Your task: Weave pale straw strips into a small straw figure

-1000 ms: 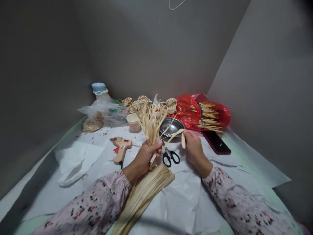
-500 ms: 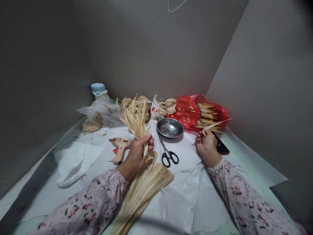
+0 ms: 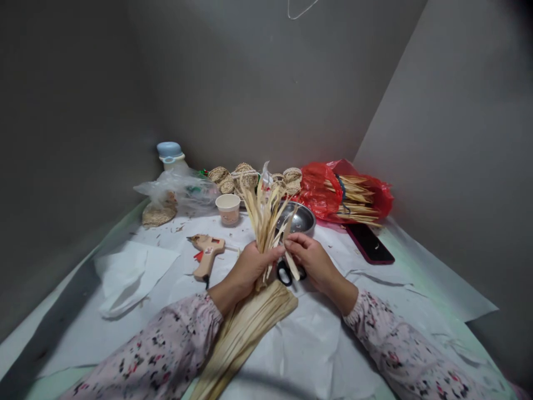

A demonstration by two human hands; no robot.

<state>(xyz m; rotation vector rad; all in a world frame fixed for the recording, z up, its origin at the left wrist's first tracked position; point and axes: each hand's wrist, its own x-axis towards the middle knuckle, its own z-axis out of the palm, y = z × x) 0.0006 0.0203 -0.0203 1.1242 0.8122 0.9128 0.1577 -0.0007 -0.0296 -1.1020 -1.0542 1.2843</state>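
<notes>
My left hand (image 3: 254,268) is closed round the lower part of a bunch of dried corn husk strips (image 3: 263,214), which fan out upward. Close beside it, my right hand (image 3: 312,258) pinches a single husk strip (image 3: 291,264) between thumb and fingers, slanting along the bunch's right side. Under both hands lies a thick bundle of long dried husks (image 3: 254,328), running toward the table's front edge. Black-handled scissors (image 3: 285,274) lie partly hidden behind the right hand and the strip. A metal bowl (image 3: 306,218) stands just beyond, half covered by the bunch.
Left of my hands lie a glue gun (image 3: 209,253) and a paper cup (image 3: 228,209). A red plastic bag (image 3: 318,189) with bundled husks and a phone (image 3: 370,244) are on the right. Braided coils (image 3: 245,176), a clear bag (image 3: 183,186) and a blue-lidded container (image 3: 170,153) line the back.
My right hand has come left from beside the phone, bringing its strip next to the bunch. The left hand has shifted slightly right with the bunch, now more upright, uncovering the paper cup.
</notes>
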